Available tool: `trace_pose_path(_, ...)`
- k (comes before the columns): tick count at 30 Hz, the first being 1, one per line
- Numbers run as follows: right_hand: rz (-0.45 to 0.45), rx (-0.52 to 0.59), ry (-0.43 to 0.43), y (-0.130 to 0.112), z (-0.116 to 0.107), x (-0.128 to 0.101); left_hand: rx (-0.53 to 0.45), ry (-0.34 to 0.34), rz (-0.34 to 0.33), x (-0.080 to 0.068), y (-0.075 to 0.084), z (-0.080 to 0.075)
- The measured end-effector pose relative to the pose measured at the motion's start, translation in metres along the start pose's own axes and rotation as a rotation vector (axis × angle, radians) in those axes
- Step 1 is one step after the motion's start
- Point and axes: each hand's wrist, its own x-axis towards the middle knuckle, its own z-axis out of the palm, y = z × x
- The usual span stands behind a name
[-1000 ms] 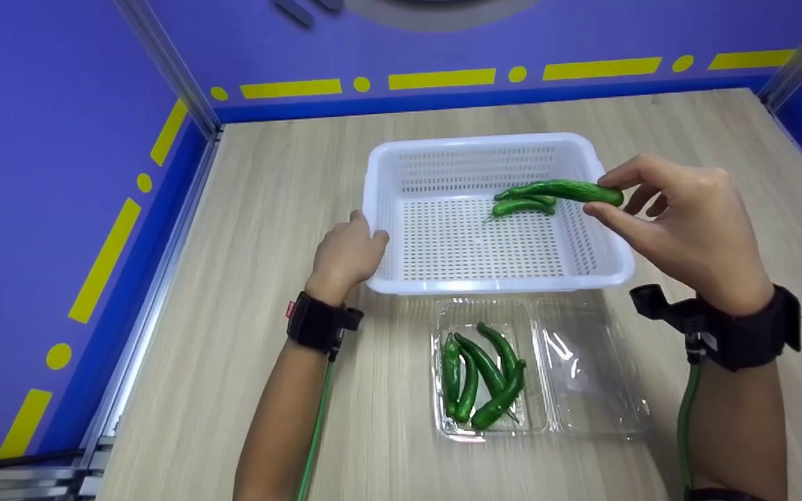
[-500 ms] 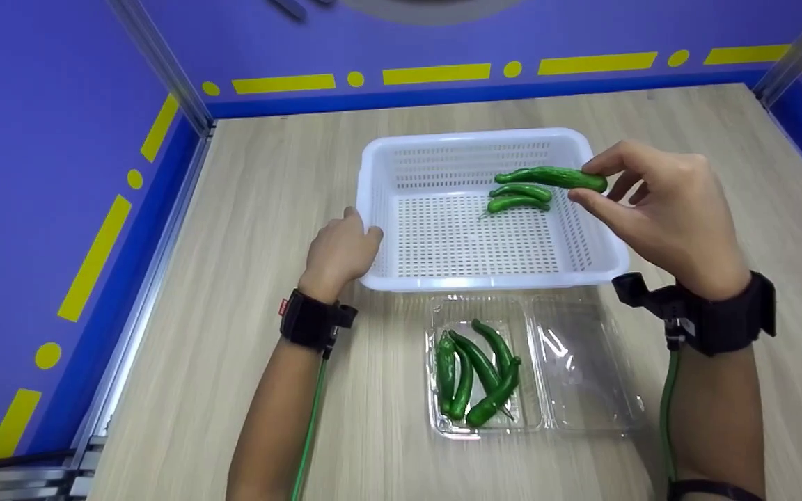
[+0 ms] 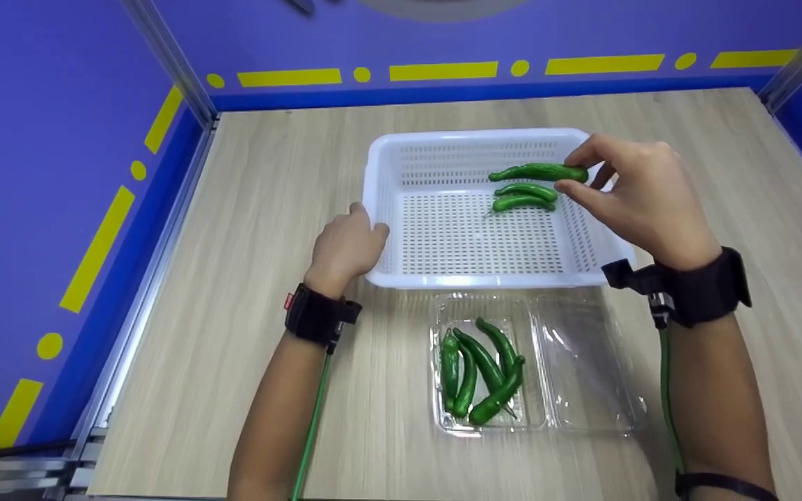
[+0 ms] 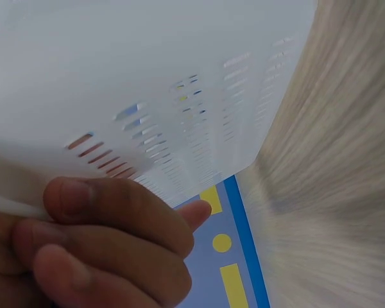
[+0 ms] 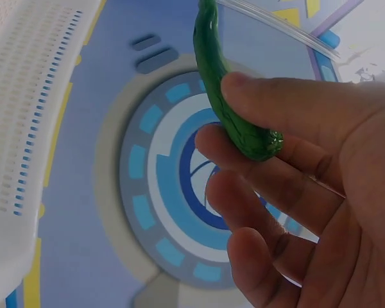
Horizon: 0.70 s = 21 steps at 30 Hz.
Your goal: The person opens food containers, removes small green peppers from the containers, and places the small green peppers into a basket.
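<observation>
The table [image 3: 248,209] is light wood, with purple walls [image 3: 60,139] around it that carry yellow marks. On the table stands a white basket [image 3: 380,174] with small holes in its floor and sides. Just in front of the basket lies an open clear box [image 3: 582,376]; its left half holds five green peppers [image 3: 481,372] that lie close together, touching each other. The left hand [image 3: 345,247] grips the left front corner of the basket; in the left wrist view its fingers [image 4: 115,218] are curled against the basket wall and the thumb lies on the rim. The right hand [image 3: 641,202] is above the right side of the basket and holds one pepper [image 3: 537,171] by its thick end, pinched between the thumb and the first fingers [image 5: 289,109]. This pepper lies almost level, with its thin end pointing left, over the back right part of the basket. Directly below it, two more peppers [image 3: 523,197] lie side by side on the basket floor.
</observation>
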Motion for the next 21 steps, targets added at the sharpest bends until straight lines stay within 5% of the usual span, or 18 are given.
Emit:
trace_pose_path(9, 0.069, -0.009, -0.11, 0.008, 0.015, 0.018, 0.005, 0.005, 0.009, 0.001, 0.002, -0.001)
trace_pose_path(21, 0.043, 0.014, -0.26, 0.028, 0.044, 0.035, 0.026, 0.016, 0.004, 0.001, 0.001, 0.001)
